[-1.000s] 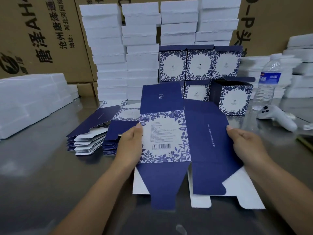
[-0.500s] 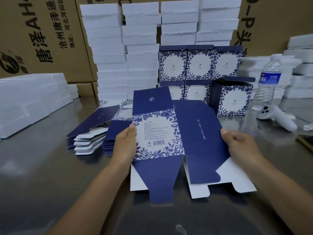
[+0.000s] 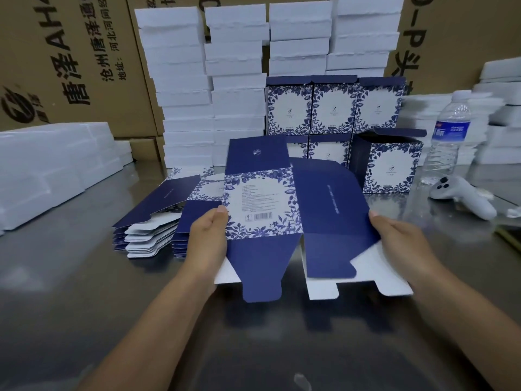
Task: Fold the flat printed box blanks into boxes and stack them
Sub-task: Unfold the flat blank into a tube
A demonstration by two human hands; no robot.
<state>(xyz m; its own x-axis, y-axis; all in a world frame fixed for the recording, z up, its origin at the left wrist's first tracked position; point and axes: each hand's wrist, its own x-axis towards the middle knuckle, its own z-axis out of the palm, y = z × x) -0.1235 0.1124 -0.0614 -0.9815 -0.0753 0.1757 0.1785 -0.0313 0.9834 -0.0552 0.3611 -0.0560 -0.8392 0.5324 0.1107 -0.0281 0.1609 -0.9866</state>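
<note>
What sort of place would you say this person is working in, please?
Probably a packaging workshop or small factory: a metal worktable holds a pile of flat box blanks, folded printed boxes stand stacked behind it, and big brown shipping cartons line the back.

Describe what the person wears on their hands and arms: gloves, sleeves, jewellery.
The left hand and right hand are bare: no gloves, rings or wristbands show. The left forearm and right forearm are uncovered to the frame's edge, with no sleeve, watch or marking in view.
</note>
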